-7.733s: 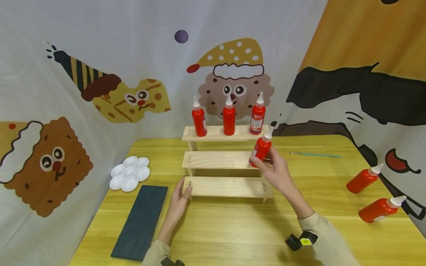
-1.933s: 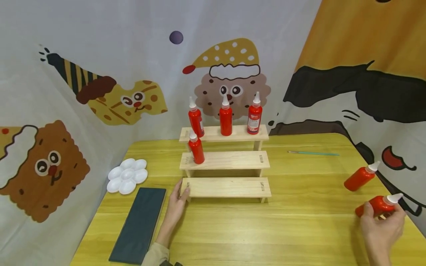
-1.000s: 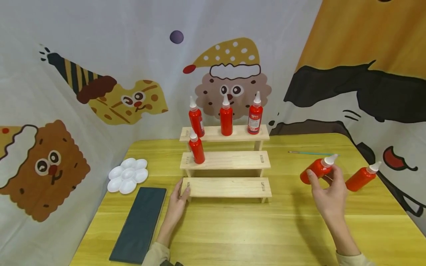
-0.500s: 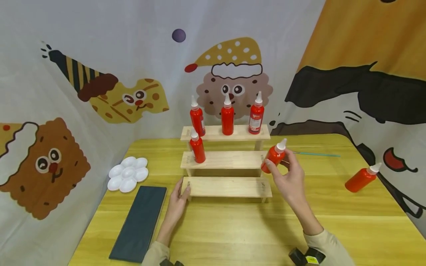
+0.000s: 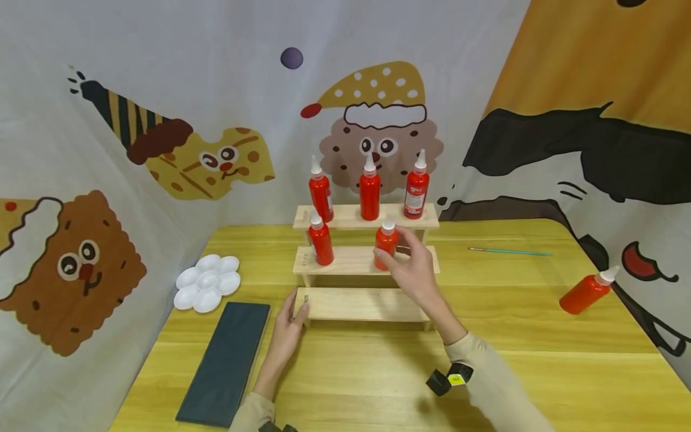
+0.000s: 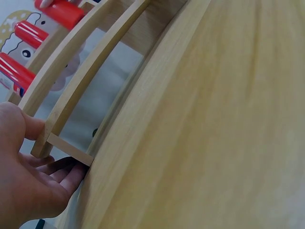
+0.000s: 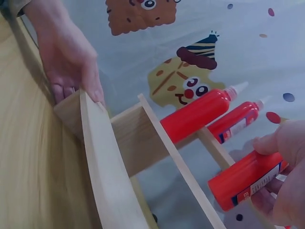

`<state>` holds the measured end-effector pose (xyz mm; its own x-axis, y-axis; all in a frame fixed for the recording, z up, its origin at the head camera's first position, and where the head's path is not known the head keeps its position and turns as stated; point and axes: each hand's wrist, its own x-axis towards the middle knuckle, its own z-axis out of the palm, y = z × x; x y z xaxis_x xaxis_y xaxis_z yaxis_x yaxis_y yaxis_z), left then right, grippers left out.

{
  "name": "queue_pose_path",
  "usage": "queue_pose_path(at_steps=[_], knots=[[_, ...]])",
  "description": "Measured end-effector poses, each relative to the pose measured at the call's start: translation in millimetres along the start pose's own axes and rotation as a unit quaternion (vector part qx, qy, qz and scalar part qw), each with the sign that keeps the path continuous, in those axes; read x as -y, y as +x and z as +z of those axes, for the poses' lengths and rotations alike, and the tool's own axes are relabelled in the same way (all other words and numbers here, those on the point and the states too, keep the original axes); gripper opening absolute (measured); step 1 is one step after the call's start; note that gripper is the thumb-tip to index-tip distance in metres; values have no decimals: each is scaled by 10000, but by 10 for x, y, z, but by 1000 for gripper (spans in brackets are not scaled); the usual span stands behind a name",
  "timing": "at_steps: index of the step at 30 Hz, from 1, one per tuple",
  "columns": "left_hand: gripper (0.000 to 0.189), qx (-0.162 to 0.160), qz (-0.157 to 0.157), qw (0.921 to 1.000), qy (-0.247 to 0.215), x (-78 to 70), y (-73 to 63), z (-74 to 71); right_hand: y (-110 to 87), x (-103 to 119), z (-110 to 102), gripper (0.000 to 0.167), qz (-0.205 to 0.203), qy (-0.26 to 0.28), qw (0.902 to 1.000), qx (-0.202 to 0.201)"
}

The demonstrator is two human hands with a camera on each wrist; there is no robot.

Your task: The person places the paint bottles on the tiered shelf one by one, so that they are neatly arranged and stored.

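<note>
A three-tier wooden stand (image 5: 358, 304) is on the table. My left hand (image 5: 287, 331) grips the left end of its lowest tier, thumb (image 6: 33, 128) on the board and fingers around the leg. My right hand (image 5: 415, 270) pinches a red paint bottle (image 5: 385, 240) with a white nozzle cap at the middle tier, right of its centre. Its label (image 7: 257, 183) shows in the right wrist view. Left on that tier stands another red bottle (image 5: 322, 245). Three more, a left one (image 5: 322, 199), a middle one (image 5: 369, 199) and a right one (image 5: 416, 198), line the top tier.
Another red bottle (image 5: 585, 294) is at the table's right side. A thin turquoise paintbrush (image 5: 513, 251) lies behind it to the left. On the left are a white flower-shaped palette (image 5: 209, 281) and a dark flat board (image 5: 227, 363). A printed cloth (image 5: 227, 60) hangs behind the table.
Earlier my right hand put a bottle on the middle tier's left, then took another from the right of the table. It has carried this one left to the middle tier. My left hand stays put.
</note>
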<state>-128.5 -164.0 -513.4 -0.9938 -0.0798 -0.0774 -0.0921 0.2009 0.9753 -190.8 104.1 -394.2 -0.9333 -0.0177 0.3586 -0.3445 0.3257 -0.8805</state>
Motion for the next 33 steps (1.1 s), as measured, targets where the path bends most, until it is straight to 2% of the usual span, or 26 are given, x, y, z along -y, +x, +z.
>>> queue_pose_path(at_steps=[6, 13, 27, 33], knots=[[67, -8, 46, 10000, -47, 10, 4, -4, 117, 28, 156, 50, 84, 125, 9997, 204], [67, -7, 72, 9999, -79, 22, 17, -6, 184, 24, 236, 49, 14, 202, 9994, 277], [66, -71, 85, 9999, -15, 8, 21, -23, 189, -38, 269, 54, 133, 175, 9994, 253], [66, -101, 81, 9999, 5, 16, 26, -3, 142, -21, 144, 55, 10, 191, 9997, 152]])
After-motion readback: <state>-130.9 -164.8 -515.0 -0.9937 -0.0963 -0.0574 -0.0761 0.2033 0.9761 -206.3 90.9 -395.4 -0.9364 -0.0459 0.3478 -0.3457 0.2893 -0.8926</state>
